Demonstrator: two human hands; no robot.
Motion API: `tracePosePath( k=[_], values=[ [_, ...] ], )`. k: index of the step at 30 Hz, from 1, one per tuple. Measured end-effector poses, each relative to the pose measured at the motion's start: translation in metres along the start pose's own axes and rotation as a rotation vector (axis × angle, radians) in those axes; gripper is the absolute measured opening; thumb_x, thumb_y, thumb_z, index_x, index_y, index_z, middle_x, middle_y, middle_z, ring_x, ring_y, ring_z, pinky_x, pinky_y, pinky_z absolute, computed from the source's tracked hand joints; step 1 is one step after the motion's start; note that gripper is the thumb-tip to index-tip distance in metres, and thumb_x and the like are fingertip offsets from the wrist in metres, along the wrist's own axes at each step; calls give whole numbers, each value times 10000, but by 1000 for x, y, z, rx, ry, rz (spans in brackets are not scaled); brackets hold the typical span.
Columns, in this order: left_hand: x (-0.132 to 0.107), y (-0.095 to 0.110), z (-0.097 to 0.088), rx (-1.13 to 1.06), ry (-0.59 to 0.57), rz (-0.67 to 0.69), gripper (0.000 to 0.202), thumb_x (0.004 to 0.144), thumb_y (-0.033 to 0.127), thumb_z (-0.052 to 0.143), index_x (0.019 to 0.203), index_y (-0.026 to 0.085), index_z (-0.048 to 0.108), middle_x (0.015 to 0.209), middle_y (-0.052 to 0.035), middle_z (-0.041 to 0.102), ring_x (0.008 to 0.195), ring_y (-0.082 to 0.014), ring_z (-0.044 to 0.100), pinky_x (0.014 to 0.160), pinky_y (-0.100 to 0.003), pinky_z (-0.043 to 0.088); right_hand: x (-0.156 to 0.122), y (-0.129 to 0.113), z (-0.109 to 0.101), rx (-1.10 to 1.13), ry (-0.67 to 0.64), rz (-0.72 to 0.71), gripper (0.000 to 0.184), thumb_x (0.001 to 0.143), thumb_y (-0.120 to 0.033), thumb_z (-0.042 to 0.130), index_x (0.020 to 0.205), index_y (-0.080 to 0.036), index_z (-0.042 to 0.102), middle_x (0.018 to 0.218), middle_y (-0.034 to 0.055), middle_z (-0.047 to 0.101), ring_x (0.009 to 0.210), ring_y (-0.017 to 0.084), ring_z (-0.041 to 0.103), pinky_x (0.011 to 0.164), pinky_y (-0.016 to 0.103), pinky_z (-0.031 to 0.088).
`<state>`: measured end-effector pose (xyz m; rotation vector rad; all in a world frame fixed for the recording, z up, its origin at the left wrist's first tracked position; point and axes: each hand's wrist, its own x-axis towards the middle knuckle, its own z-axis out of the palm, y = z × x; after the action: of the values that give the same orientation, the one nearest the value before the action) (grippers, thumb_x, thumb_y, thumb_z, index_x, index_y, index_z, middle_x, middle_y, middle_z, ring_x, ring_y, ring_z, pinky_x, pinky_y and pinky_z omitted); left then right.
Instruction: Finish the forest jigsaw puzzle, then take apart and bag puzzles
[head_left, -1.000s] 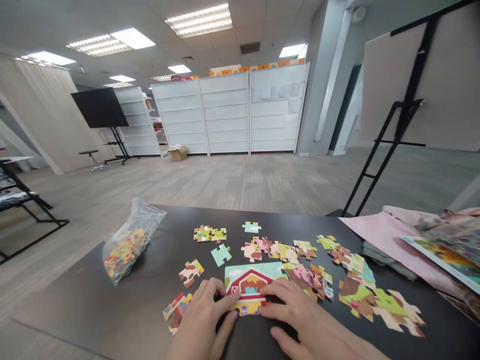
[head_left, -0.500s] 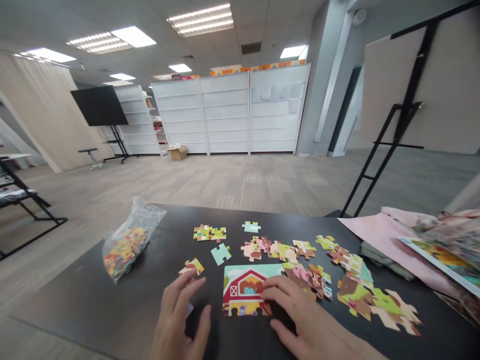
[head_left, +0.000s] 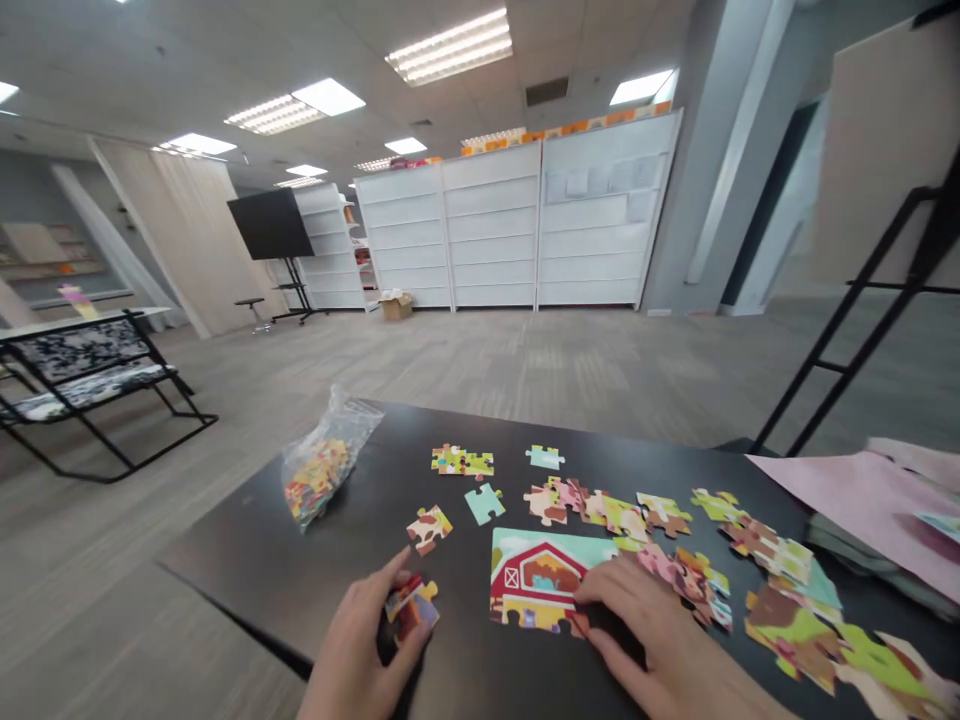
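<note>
My left hand pinches a small cluster of puzzle pieces near the black table's front edge. My right hand lies flat with fingers spread, its fingertips on the right edge of the joined red-barn puzzle section. Loose pieces surround it: a brown-and-white piece, a teal piece, a green-yellow pair and a scattered row of pieces to the right.
A clear bag of puzzle pieces lies at the table's left. Pink paper covers the right side. A black easel stand rises behind the table. A bench stands on the floor to the left.
My left hand left the barn section, moved left and took up the small piece cluster. The view has swung to the left; my right hand stays on the barn section.
</note>
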<state>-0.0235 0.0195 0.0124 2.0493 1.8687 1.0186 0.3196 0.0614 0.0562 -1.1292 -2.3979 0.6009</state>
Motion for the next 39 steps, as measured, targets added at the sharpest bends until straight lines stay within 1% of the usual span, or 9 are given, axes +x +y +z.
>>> tracePosePath(
  k=[5, 10, 15, 18, 23, 31, 35, 37, 39],
  values=[
    [-1, 13, 6, -251, -17, 22, 304, 880, 399, 683, 1142, 253, 733, 925, -37, 685, 807, -185, 714, 725, -269, 596, 0, -4, -2, -16, -4, 5, 162, 963, -182, 459, 1014, -229, 606, 1060, 83, 645, 982, 243, 596, 863, 411, 497],
    [-8, 44, 47, -499, -26, -7, 420, 861, 595, 653, 1031, 220, 737, 881, -45, 681, 771, -186, 709, 666, -247, 586, -2, -8, -5, -12, 13, 6, 154, 916, -131, 492, 967, -210, 614, 1036, 75, 644, 967, 232, 592, 855, 404, 486],
    [-8, 57, 69, -267, -68, 124, 492, 771, 602, 741, 1126, 262, 739, 944, -54, 712, 733, -195, 689, 659, -281, 585, -3, -6, -5, 3, 17, 8, 145, 900, -116, 518, 948, -206, 620, 1029, 62, 641, 975, 222, 589, 859, 386, 478],
    [-7, 51, 65, -95, -34, 199, 449, 743, 577, 783, 1086, 288, 757, 901, -53, 721, 824, -239, 683, 759, -332, 589, -4, -5, -5, 14, 20, 4, 166, 870, -91, 540, 949, -209, 626, 1042, 57, 640, 985, 222, 586, 869, 387, 471],
    [-6, 50, 58, 53, -24, 255, 432, 735, 574, 796, 1070, 304, 753, 905, -47, 685, 801, -233, 657, 738, -334, 578, -4, -4, -5, 26, 21, 1, 185, 876, -88, 531, 958, -214, 639, 1034, 54, 644, 968, 216, 589, 844, 370, 470],
    [-7, 56, 63, 117, -34, 320, 307, 757, 470, 804, 1035, 347, 758, 982, -47, 678, 852, -235, 657, 734, -335, 572, -3, -5, -4, 14, 18, 4, 175, 893, -101, 519, 951, -212, 640, 1017, 55, 643, 955, 215, 586, 847, 375, 467],
    [-9, 59, 61, 92, -79, 289, 456, 661, 485, 859, 1071, 326, 740, 1052, -69, 657, 900, -272, 655, 766, -394, 576, -3, -6, -4, 21, 4, 11, 180, 895, -94, 512, 955, -214, 632, 1045, 54, 635, 976, 216, 582, 856, 380, 469],
    [-3, 60, 50, -2, -66, 265, 571, 698, 565, 802, 1185, 294, 680, 1186, -106, 619, 1018, -311, 646, 811, -422, 574, -3, -5, -5, 17, -1, 13, 182, 894, -94, 512, 957, -215, 632, 1049, 56, 633, 978, 219, 582, 858, 384, 470],
    [8, 60, 33, -121, 35, 204, 652, 833, 576, 660, 1387, 267, 508, 1374, -144, 514, 1162, -320, 599, 858, -419, 566, -3, -5, -5, 12, -4, 16, 185, 891, -94, 512, 959, -216, 634, 1043, 57, 634, 972, 220, 583, 859, 388, 470]
  ],
)
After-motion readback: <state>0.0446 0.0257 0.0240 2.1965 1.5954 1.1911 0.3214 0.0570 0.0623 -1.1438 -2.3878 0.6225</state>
